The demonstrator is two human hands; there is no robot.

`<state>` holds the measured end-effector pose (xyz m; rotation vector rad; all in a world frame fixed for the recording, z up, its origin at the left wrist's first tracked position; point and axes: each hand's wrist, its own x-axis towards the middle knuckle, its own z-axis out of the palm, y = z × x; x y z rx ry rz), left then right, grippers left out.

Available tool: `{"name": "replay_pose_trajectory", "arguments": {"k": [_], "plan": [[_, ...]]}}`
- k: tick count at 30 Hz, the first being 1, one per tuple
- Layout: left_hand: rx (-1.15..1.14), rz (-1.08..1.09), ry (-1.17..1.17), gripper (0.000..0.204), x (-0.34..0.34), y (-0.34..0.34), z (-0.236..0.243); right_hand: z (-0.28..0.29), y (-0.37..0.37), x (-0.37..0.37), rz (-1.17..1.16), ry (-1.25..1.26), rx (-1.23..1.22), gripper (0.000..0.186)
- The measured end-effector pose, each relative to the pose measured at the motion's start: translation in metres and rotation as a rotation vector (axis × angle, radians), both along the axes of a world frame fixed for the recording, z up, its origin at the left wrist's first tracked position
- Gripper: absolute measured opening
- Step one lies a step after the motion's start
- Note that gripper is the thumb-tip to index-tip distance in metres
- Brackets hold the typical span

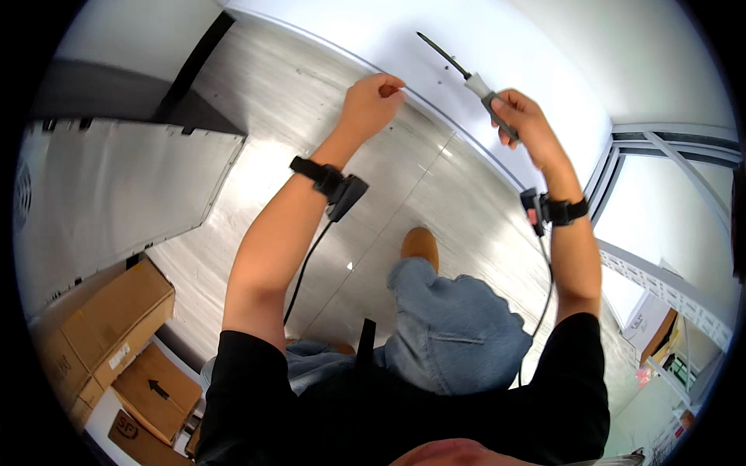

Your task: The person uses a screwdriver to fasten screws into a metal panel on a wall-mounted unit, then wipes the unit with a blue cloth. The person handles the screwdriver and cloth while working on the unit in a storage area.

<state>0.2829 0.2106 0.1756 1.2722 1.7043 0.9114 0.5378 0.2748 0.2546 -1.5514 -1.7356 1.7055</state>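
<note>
My right hand point(522, 123) is wrapped round the grey handle of a screwdriver point(475, 84). Its dark shaft points up and to the left, over a white tabletop point(528, 70). A few small dark pieces point(447, 68), perhaps screws, lie on the white surface beside the shaft. At the near edge of that surface, my left hand point(373, 105) is closed in a pinch with the fingertips together. Whatever sits between those fingertips, if anything, is too small to make out. The screwdriver tip is apart from my left hand.
A large metal cabinet point(116, 202) stands on the left, with cardboard boxes point(116, 318) below it. To the right is a grey metal shelving frame point(668, 279). Black wrist straps with cables point(311, 264) hang from both forearms. Wood-look flooring point(381, 202) lies beneath.
</note>
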Motion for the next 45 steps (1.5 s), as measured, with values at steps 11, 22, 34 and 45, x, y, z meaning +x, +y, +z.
{"name": "replay_pose_trajectory", "arguments": {"k": [11,22,34,45], "plan": [[0.034,0.087,0.416,0.032,0.084,0.139,-0.074,-0.108,0.005,0.062,-0.436,0.336,-0.272,0.022],[-0.227,0.273,-0.07,0.015,0.085,0.147,-0.025,-0.097,0.025,0.047,-0.363,0.315,-0.177,0.025],[0.095,0.699,-1.173,0.014,-0.093,-0.068,0.054,-0.01,-0.003,-0.114,0.41,0.118,0.147,0.023],[0.23,0.957,-1.139,0.013,-0.191,-0.269,0.108,0.128,-0.141,-0.279,0.959,-0.071,0.605,0.023]]}}
